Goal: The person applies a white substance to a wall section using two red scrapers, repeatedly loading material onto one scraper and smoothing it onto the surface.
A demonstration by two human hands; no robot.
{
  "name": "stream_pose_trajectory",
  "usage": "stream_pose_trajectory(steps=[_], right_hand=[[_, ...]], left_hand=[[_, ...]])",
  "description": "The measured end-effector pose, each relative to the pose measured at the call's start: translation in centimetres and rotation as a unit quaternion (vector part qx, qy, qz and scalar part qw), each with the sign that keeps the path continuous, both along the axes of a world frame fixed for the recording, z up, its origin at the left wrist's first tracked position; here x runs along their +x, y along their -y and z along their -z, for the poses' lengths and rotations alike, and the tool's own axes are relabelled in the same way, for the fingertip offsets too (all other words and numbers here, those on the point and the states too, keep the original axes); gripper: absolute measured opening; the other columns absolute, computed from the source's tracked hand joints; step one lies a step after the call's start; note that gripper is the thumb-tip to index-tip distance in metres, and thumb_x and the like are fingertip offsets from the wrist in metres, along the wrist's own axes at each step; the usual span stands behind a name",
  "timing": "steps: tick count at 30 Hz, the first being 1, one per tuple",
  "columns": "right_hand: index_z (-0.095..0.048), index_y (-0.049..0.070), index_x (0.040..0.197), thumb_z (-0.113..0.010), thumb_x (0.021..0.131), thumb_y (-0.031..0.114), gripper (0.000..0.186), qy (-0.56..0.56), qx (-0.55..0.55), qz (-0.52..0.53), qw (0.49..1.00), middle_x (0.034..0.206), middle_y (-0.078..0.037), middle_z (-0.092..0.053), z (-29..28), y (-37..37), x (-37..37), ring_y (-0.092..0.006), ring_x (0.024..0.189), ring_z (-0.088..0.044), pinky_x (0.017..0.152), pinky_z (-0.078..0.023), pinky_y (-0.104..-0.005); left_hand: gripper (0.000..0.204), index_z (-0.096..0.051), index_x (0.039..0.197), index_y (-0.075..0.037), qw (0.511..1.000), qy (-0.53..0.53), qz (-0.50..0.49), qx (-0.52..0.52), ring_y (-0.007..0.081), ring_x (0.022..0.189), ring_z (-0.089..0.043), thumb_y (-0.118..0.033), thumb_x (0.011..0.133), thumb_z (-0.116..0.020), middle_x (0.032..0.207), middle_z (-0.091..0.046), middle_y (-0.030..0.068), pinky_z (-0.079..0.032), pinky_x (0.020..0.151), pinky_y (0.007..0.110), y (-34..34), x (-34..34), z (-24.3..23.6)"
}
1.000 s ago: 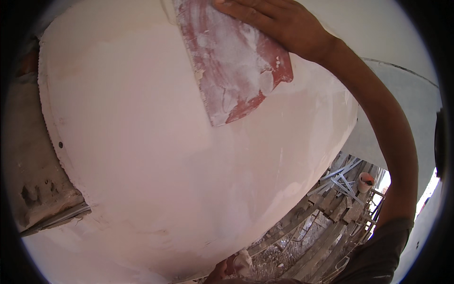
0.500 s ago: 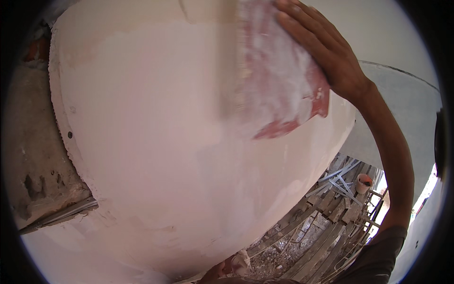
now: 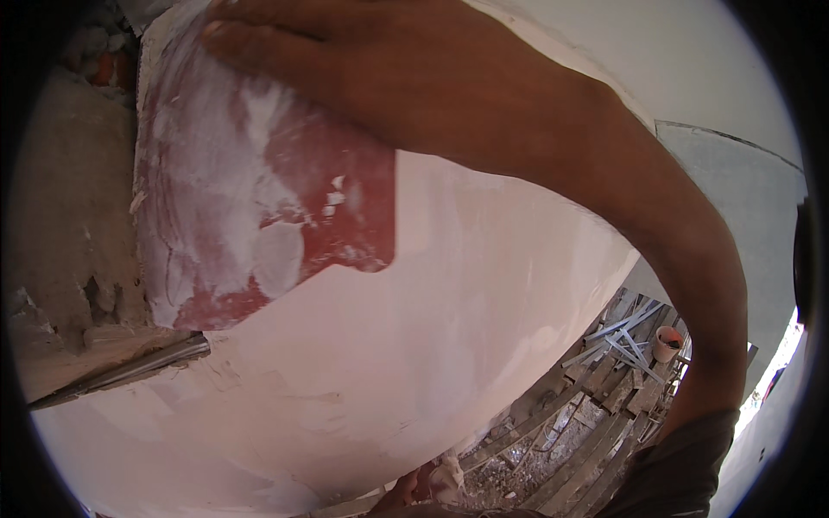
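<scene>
My right hand (image 3: 345, 65) reaches across the top of the view from the right. Its fingers, pressed together, lie over the upper edge of a wide red putty spreader (image 3: 358, 203), gripping it; part of the grip is hidden by the hand. White and pinkish filler smears most of the spreader's face, and its blade lies against the left edge of a pale pink plastered wall (image 3: 484, 233). No left hand is plainly visible. A small brownish shape (image 3: 423, 488) at the lower edge is too unclear to name.
Left of the plaster is a rough, bare recess (image 3: 69, 207) with a pitted surface. A dark strip (image 3: 129, 367) borders it below. At lower right lie wooden planks (image 3: 579, 457), rubble, pale metal strips (image 3: 630, 337) and an orange bucket (image 3: 666, 344).
My right hand and the spreader have swept left across the wall, from the upper right to its left edge. The spreader has also come lower in view, and the arm is stretched farther across.
</scene>
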State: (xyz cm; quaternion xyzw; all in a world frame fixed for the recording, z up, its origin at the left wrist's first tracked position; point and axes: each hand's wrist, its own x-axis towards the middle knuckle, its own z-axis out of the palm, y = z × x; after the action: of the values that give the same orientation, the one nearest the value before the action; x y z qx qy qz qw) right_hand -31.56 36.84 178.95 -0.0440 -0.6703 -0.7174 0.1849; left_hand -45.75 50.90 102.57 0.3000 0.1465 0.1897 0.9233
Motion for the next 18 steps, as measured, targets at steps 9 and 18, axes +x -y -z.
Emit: stream_pose_trajectory(steps=[9, 18], right_hand=[[-0.037, -0.015, 0.142, -0.051, 0.097, 0.008, 0.052, 0.0, 0.052, 0.061, 0.997, 0.148, -0.031, -0.041, -1.4, -1.5, 0.2, -0.0402, 0.141, -0.039, 0.117, -0.036, -0.0453], [-0.034, -0.011, 0.146, -0.05, 0.099, 0.009, 0.054, -0.056, 0.044, 0.216, 0.974, 0.152, -0.027, -0.038, 0.1, 2.6, 3.9, -0.0362, 0.145, -0.034, 0.12, -0.031, -0.0429]], left_hand=[[0.077, -0.039, 0.147, -0.009, 1.0, 0.014, -0.007, 0.011, 0.0336, 0.126, -0.055, -0.063, 0.094, -0.052, 0.145, -0.05, 0.0143, -0.043, 0.107, 0.057, -1.2, 1.1, -0.5], [0.077, -0.039, 0.147, -0.009, 0.999, 0.026, -0.031, 0.007, 0.0336, 0.126, -0.056, -0.063, 0.094, -0.052, 0.145, -0.049, 0.0142, -0.043, 0.107, 0.056, -1.3, 1.8, -0.4]])
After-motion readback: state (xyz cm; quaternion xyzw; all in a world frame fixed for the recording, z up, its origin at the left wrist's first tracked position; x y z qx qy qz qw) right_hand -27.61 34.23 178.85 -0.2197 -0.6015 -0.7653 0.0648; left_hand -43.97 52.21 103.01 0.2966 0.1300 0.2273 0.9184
